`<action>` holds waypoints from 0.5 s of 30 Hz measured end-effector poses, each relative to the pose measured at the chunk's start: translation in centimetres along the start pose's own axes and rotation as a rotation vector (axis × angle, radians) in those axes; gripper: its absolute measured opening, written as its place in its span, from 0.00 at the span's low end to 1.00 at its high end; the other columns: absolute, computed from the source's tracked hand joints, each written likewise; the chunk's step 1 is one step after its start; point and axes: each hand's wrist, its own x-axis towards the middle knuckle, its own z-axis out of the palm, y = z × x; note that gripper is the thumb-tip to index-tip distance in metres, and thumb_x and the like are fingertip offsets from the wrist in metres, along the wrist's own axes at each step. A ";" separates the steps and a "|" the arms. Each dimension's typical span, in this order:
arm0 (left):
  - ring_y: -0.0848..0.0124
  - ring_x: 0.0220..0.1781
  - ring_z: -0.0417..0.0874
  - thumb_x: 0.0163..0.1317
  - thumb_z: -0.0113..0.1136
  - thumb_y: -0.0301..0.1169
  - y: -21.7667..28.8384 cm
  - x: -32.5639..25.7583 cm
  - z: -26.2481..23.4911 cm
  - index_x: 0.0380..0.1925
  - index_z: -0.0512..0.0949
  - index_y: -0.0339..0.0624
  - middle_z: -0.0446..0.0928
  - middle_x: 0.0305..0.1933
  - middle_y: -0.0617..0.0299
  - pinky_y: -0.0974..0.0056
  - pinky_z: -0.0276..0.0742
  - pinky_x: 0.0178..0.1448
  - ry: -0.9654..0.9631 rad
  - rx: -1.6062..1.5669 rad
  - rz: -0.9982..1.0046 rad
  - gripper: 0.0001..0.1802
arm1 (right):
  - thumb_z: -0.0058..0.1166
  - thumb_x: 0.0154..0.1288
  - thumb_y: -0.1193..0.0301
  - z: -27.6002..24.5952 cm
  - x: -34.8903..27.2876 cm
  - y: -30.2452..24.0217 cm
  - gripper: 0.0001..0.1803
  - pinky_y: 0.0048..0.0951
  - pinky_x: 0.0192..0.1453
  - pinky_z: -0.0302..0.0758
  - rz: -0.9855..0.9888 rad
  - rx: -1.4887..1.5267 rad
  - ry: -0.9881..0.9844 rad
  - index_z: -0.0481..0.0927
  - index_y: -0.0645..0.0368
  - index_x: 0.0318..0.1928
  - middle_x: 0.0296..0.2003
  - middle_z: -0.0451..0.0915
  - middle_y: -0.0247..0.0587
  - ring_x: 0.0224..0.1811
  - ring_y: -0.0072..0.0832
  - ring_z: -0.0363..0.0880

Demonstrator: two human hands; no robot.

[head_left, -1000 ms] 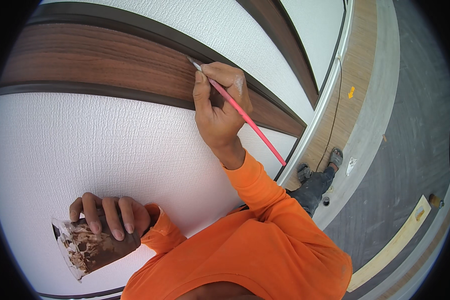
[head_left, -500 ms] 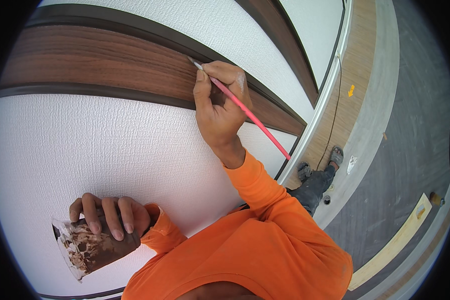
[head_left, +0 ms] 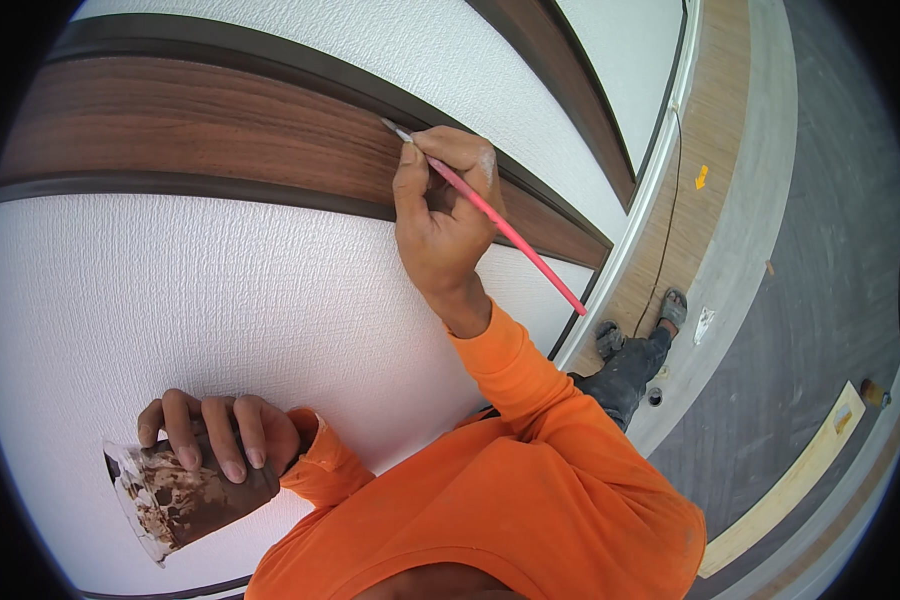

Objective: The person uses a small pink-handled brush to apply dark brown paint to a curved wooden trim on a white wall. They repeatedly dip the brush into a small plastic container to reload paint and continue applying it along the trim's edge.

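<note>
My right hand (head_left: 442,235) is pinching a pink brush (head_left: 510,232), tip resting near the wood-grain panel's (head_left: 210,115) upper edge; my left hand (head_left: 220,435) is gripping a tilted, brown-smeared cup (head_left: 195,502), fingers curled.

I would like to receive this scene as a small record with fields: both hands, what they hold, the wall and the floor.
Left hand: fingers around a brown-smeared cup
Right hand: pinches a pink brush near its tip
Brush tip: at the brown panel, near its upper edge; contact unclear
Wall: white, textured, above and below the panel
Shirt: orange, long-sleeved
Floor: yellow arrow; pale board at lower right
</note>
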 end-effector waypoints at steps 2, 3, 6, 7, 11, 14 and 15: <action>0.64 0.37 0.82 0.54 0.74 0.41 -0.1 0.1 0.1 0.61 0.61 0.39 0.71 0.45 0.56 0.58 0.82 0.39 -0.004 0.015 -0.004 0.41 | 0.58 0.60 0.87 -0.3 -0.1 -0.2 0.10 0.21 0.31 0.77 0.037 0.019 0.004 0.75 0.63 0.41 0.38 0.79 0.44 0.32 0.23 0.80; 0.65 0.36 0.82 0.54 0.75 0.41 -0.1 0.2 0.2 0.60 0.61 0.38 0.70 0.44 0.57 0.59 0.82 0.40 -0.006 0.023 -0.007 0.40 | 0.58 0.60 0.86 -0.4 -0.2 -0.2 0.10 0.21 0.31 0.77 0.055 0.028 0.006 0.75 0.63 0.41 0.38 0.79 0.44 0.32 0.23 0.80; 0.65 0.36 0.82 0.54 0.75 0.41 -0.2 0.2 0.3 0.59 0.61 0.38 0.70 0.44 0.57 0.59 0.83 0.40 0.005 0.025 -0.001 0.40 | 0.57 0.60 0.87 -0.8 -0.5 0.0 0.10 0.21 0.30 0.76 0.100 0.054 0.026 0.75 0.64 0.41 0.38 0.78 0.43 0.33 0.22 0.79; 0.64 0.37 0.82 0.54 0.75 0.42 0.0 0.2 0.3 0.60 0.62 0.39 0.71 0.44 0.56 0.58 0.82 0.39 0.005 0.020 -0.001 0.41 | 0.57 0.60 0.87 -0.7 -0.5 0.0 0.10 0.20 0.30 0.76 0.061 0.048 0.029 0.75 0.64 0.41 0.38 0.78 0.43 0.32 0.22 0.79; 0.61 0.38 0.83 0.54 0.74 0.44 0.4 0.0 0.0 0.62 0.62 0.40 0.72 0.46 0.55 0.56 0.82 0.38 0.006 0.015 0.000 0.42 | 0.55 0.60 0.88 -0.1 -0.1 0.1 0.10 0.20 0.29 0.76 0.005 0.039 0.019 0.75 0.64 0.41 0.38 0.77 0.42 0.31 0.21 0.79; 0.61 0.38 0.83 0.54 0.74 0.44 0.4 0.0 0.0 0.62 0.62 0.40 0.72 0.46 0.55 0.56 0.82 0.38 0.005 0.021 0.001 0.42 | 0.55 0.60 0.88 -0.1 0.0 -0.1 0.10 0.19 0.29 0.76 0.025 0.028 0.013 0.75 0.64 0.40 0.38 0.78 0.42 0.31 0.20 0.78; 0.61 0.38 0.83 0.54 0.74 0.44 0.5 0.1 0.0 0.62 0.62 0.40 0.72 0.46 0.55 0.56 0.82 0.38 0.005 0.022 0.002 0.42 | 0.55 0.60 0.88 -0.2 0.0 -0.1 0.10 0.19 0.29 0.76 0.030 0.023 0.014 0.75 0.63 0.40 0.37 0.78 0.42 0.30 0.20 0.78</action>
